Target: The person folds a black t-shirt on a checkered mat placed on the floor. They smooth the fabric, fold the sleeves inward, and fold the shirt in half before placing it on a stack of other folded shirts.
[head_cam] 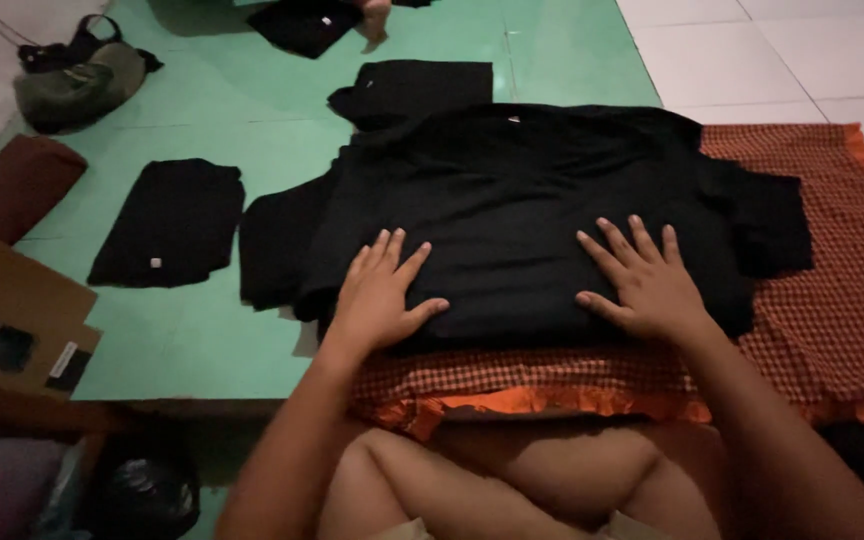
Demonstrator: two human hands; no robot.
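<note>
A black T-shirt lies spread flat on an orange-and-brown checked cloth on the floor. My left hand rests palm down on the shirt's lower left part, fingers apart. My right hand presses flat on the lower right part, fingers spread too. Neither hand grips the fabric. My bare knees show below the cloth's frilled orange edge.
Folded black garments lie on the green floor: one at left, one behind the shirt, another at the top beside someone's foot. A dark bag sits top left, a cardboard box at left. White tiles are top right.
</note>
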